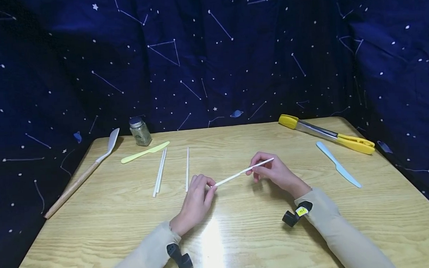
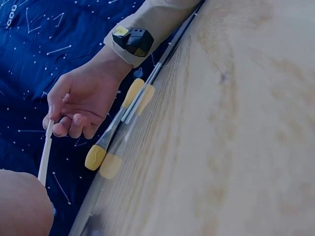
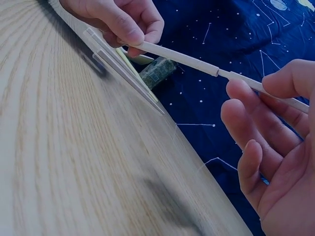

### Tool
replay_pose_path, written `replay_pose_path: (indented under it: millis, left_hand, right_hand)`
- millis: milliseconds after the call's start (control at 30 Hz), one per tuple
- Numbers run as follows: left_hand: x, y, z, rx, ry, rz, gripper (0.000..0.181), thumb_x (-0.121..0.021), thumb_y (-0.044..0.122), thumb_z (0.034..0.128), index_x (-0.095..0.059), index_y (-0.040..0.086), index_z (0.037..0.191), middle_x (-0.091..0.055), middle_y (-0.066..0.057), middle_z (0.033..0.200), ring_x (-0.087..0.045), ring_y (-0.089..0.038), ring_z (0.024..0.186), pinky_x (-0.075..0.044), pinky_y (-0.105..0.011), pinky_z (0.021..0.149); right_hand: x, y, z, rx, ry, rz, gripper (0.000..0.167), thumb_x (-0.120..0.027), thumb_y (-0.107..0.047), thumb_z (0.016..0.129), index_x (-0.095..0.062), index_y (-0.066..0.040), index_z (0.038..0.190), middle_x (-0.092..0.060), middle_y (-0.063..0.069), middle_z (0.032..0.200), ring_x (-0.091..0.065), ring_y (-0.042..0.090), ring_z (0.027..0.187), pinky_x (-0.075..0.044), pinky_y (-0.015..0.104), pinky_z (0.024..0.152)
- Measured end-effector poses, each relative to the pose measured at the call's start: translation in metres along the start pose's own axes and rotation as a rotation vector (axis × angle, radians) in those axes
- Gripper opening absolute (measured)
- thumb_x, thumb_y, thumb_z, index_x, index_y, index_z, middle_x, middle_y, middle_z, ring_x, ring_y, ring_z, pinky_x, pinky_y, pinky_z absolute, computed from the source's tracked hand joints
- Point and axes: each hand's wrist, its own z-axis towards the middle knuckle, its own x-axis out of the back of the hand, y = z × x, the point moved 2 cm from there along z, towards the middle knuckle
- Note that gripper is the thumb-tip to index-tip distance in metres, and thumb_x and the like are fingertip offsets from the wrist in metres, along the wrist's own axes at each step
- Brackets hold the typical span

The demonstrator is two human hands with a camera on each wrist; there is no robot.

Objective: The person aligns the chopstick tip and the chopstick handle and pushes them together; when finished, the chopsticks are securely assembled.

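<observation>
A white two-piece chopstick (image 1: 230,178) is held up slantwise above the table between both hands. My left hand (image 1: 196,199) pinches its lower left end between thumb and fingers. Toward the other end, my right hand (image 1: 272,174) pinches it with thumb and fingertips, other fingers loosely bent. In the right wrist view a thin neck (image 3: 224,73) shows where the two sections meet; whether they are fully joined I cannot tell. Left of the left hand, a pair of white chopsticks (image 1: 160,173) lies side by side, and a single white chopstick (image 1: 187,169) lies nearer.
On the wooden table (image 1: 260,231), a wooden-handled spatula (image 1: 82,176) lies far left, near a spice jar (image 1: 140,132) and a yellow knife (image 1: 145,152). To the right are yellow-tipped tongs (image 1: 324,133) and a light-blue knife (image 1: 338,164). A starry dark-blue cloth (image 1: 212,71) hangs behind.
</observation>
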Motion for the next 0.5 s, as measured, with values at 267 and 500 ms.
replay_pose_path:
  millis: [267, 500]
  left_hand:
    - [-0.0003, 0.0009, 0.0016, 0.030, -0.009, -0.030, 0.006, -0.064, 0.008, 0.0908, -0.060, 0.003, 0.092, -0.058, -0.001, 0.086, -0.043, -0.014, 0.079, -0.038, -0.021, 0.064]
    - [-0.0034, 0.0018, -0.0017, 0.050, -0.008, -0.053, 0.006, -0.065, 0.005, 0.0890, -0.060, 0.004, 0.092, -0.058, -0.001, 0.086, -0.043, -0.012, 0.078, -0.039, -0.021, 0.064]
  right_hand:
    - [0.0032, -0.0014, 0.0027, 0.030, -0.007, 0.003, 0.007, -0.057, -0.004, 0.094, -0.055, 0.003, 0.094, -0.072, 0.001, 0.084, -0.062, 0.023, 0.062, -0.050, 0.027, 0.061]
    - [0.0037, 0.0013, -0.0002, 0.037, -0.013, -0.004, 0.007, -0.056, -0.004, 0.095, -0.054, 0.004, 0.095, -0.072, -0.002, 0.084, -0.063, 0.017, 0.063, -0.049, 0.025, 0.061]
